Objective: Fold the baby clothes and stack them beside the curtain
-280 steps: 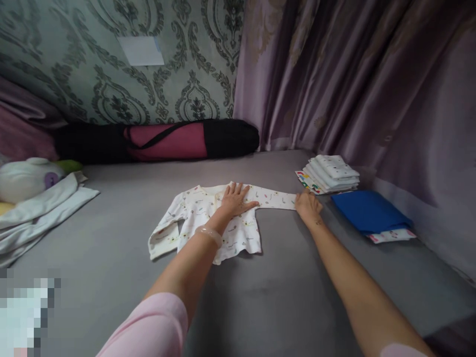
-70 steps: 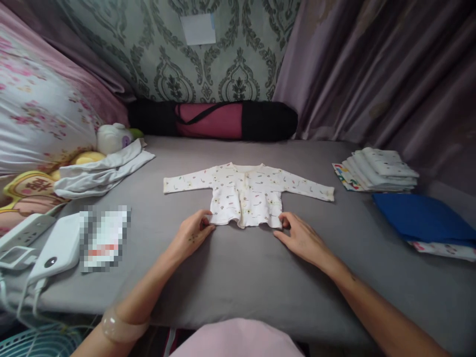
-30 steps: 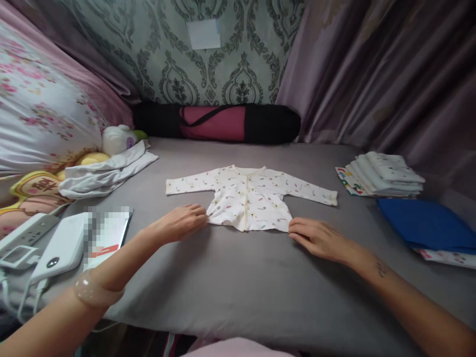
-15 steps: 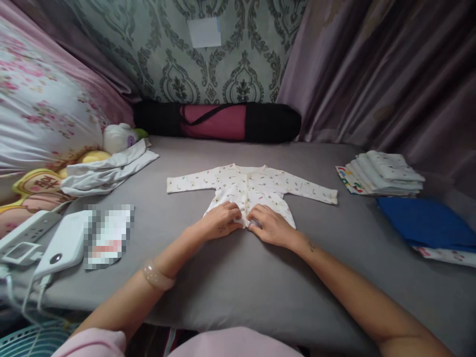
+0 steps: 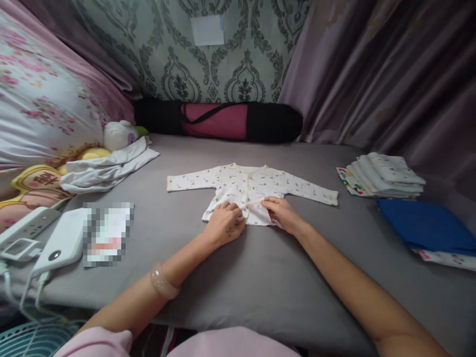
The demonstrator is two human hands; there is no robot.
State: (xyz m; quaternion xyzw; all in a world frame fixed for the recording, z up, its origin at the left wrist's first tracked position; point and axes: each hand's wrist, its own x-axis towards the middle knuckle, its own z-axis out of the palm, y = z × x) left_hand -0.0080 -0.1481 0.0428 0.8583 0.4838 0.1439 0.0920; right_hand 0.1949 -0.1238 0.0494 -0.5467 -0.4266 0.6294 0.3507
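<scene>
A small white baby shirt point(image 5: 232, 181) with a scattered print lies front up on the grey sheet, both sleeves spread out sideways. My left hand point(image 5: 226, 223) is closed at its lower front hem, near the middle opening, fingers curled on the cloth. With my right hand point(image 5: 280, 210) I pinch the edge of the shirt's right front panel and hold it lifted and folded back, so the plain inner side shows. The fingertips of my left hand are partly hidden under the hand.
On the right are a stack of folded cloths point(image 5: 386, 173) and a blue folded item point(image 5: 424, 223). To the left lie white garments point(image 5: 107, 171), plush toys point(image 5: 119, 135), a power bank point(image 5: 63, 240) and a power strip point(image 5: 31, 223). A long black and pink bag point(image 5: 215, 119) lies along the wall.
My right hand has moved up and to the right, lifting and turning back the shirt's right front panel. My left hand has stayed near the hem, shifting slightly right.
</scene>
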